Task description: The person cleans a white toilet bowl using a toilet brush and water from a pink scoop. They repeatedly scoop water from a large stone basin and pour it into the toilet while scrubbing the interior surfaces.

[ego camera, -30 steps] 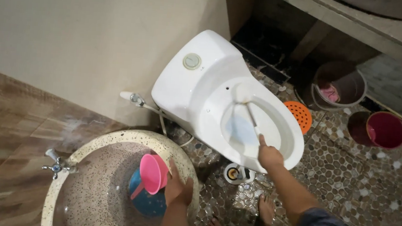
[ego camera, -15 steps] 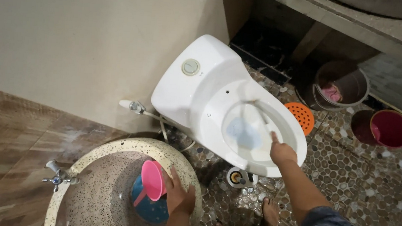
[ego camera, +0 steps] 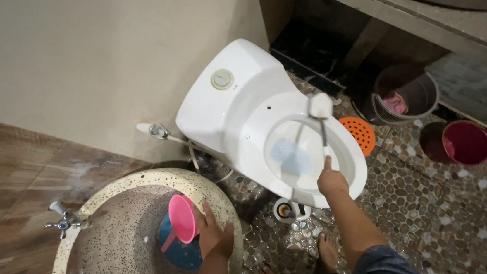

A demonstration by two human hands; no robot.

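right hand [ego camera: 332, 182] gripped brush [ego camera: 321, 105], its head raised over toilet [ego camera: 245, 119] rim. left hand [ego camera: 215, 234] rested, fingers loosely spread, on basin [ego camera: 134, 174] edge beside pink scoop [ego camera: 182, 218].

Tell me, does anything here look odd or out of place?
The toilet has no seat or lid; two bare holes show behind the bowl. An orange round strainer lies loose on the pebble floor beside it.

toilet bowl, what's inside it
Inside the toilet bowl: pale blue water and the shaft of the brush held by the right hand. The drain under the water is hidden.
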